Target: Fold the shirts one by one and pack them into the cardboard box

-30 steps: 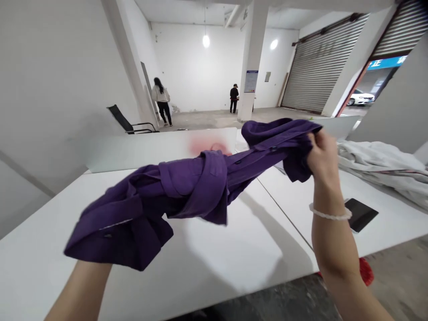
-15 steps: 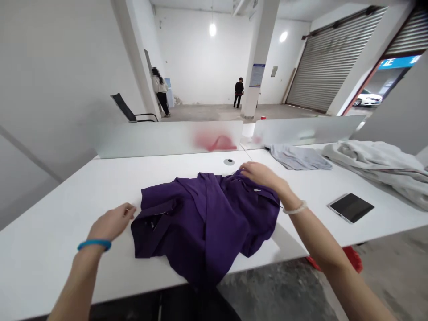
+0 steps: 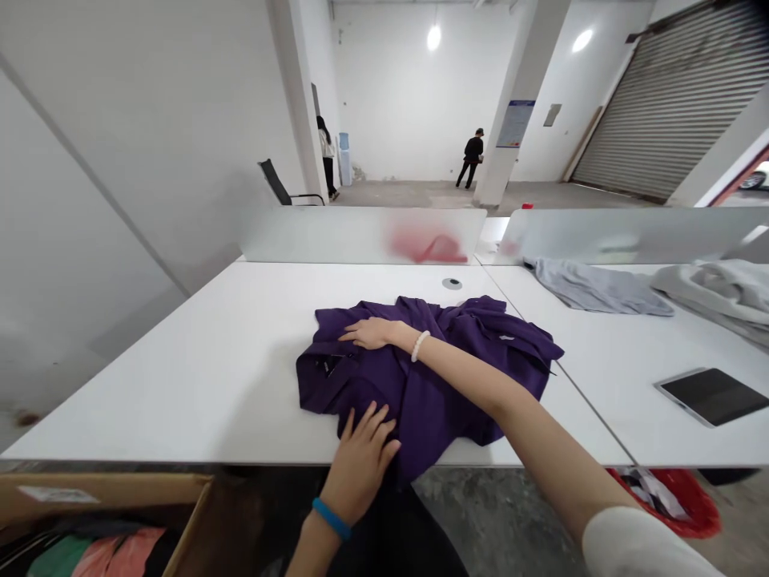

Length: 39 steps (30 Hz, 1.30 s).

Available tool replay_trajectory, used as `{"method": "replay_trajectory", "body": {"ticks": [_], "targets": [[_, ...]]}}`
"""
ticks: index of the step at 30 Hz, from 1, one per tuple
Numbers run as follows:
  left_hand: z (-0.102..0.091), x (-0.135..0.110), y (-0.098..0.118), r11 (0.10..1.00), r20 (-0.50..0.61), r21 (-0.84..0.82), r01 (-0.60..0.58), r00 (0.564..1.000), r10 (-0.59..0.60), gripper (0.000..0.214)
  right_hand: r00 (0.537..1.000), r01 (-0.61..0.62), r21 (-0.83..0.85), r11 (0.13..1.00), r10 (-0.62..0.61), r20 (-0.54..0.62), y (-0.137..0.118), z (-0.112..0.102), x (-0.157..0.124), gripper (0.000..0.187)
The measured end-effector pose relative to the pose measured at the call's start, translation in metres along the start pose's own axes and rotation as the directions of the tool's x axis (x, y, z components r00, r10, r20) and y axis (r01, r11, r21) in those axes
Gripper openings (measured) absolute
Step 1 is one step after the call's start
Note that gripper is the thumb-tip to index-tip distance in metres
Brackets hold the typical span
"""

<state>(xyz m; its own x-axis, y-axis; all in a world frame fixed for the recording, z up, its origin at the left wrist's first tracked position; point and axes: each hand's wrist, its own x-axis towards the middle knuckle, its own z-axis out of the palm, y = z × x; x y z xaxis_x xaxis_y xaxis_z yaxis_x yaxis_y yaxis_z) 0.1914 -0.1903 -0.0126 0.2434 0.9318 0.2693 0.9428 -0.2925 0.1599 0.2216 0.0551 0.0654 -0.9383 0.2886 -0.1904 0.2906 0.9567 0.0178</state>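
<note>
A crumpled purple garment (image 3: 414, 401) lies on the white table (image 3: 240, 344), its lower part hanging over the front edge. At its left end is a folded band like a collar or waistband, with a small label inside. My left hand (image 3: 364, 457), with a blue wristband, rests on the front left of the cloth with fingers spread. Reaching across the garment, my right hand (image 3: 373, 332), with a white bead bracelet, lies on its upper left with fingers stretched out. The cloth under both palms is hidden.
A tablet (image 3: 714, 395), folded grey clothing (image 3: 601, 287) and a white garment (image 3: 714, 284) lie to the right. Frosted dividers (image 3: 360, 232) line the back. Below the table stand a cardboard box (image 3: 198, 513) of clothes and a red basket (image 3: 702, 505). Two people stand far behind.
My right hand has moved left from the garment's upper right. My left hand has come from beside the garment onto its front. The view has turned left, bringing in the box.
</note>
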Motion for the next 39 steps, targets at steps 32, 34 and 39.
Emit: {"method": "replay_trajectory", "body": {"ticks": [32,34,39], "targets": [[-0.041,0.145,-0.11,0.685,0.085,0.193,0.703,0.683,-0.725,0.071,0.681,-0.667,0.389,0.636,0.732,-0.029,0.109,0.046,-0.194,0.041],[-0.04,0.14,-0.111,0.645,0.056,0.105,0.757,0.643,-0.764,0.071,0.72,-0.62,0.414,0.666,0.693,-0.036,0.106,0.039,-0.193,0.032],[-0.058,0.128,-0.112,0.737,0.044,-0.123,0.665,0.745,-0.665,0.03,0.691,-0.417,0.602,0.681,0.668,-0.278,0.078,0.011,-0.217,0.034]]}}
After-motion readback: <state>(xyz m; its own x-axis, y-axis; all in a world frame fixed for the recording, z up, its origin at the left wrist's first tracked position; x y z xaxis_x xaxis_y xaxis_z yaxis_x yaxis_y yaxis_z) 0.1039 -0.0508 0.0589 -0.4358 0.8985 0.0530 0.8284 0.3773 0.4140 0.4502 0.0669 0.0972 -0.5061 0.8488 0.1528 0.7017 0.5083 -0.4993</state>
